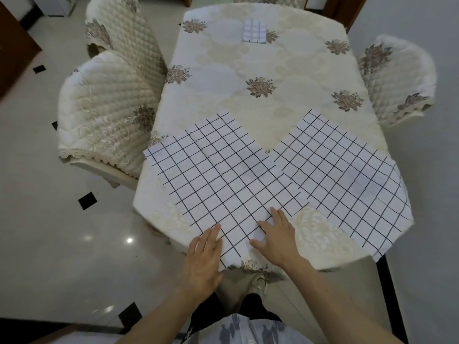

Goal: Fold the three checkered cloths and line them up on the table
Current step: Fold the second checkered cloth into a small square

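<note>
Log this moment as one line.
folded cloth: far end | left hand, right hand: flat on near corner of left cloth | right cloth: spread, untouched

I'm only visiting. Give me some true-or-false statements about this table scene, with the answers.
1. A folded cloth lies at the far end of the table. True.
2. The right spread cloth hangs over the table's edge. True.
3. Both hands rest on the right spread cloth. False: the left hand and right hand press the near corner of the left spread cloth.
4. All three cloths are folded. False: two lie spread open.
</note>
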The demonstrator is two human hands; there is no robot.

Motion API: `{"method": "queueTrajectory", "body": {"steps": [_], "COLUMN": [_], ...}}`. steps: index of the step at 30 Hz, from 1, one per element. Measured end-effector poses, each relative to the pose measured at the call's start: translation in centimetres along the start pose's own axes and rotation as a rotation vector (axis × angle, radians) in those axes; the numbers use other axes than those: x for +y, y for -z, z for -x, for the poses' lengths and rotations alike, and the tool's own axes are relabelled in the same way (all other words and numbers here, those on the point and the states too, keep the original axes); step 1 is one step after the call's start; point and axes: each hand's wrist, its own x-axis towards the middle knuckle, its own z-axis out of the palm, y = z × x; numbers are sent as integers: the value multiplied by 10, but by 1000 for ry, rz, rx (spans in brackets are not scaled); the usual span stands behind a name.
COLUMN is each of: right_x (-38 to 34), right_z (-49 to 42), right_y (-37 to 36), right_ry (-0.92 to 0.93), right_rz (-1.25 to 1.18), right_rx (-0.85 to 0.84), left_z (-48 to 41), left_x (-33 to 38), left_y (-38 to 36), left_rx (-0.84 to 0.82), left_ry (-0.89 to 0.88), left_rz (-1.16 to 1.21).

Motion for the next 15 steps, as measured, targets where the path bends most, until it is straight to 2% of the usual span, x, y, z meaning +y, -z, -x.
{"method": "queueTrajectory", "body": {"steps": [5, 11, 15], "right_x": [1, 5, 3], "right_z": [5, 12, 17], "right_y": [-3, -5, 2], "right_ry": [0, 24, 119], "right_rz": [9, -60, -105], "right_rx": [-35, -60, -10], "left_z": [2, -5, -10], "left_x": [-2, -10, -22], "left_y": [-5, 7, 30], "left_rx": [38, 328, 399], "left_ry": [-3, -62, -20], "left_rz": [64, 186, 265]}}
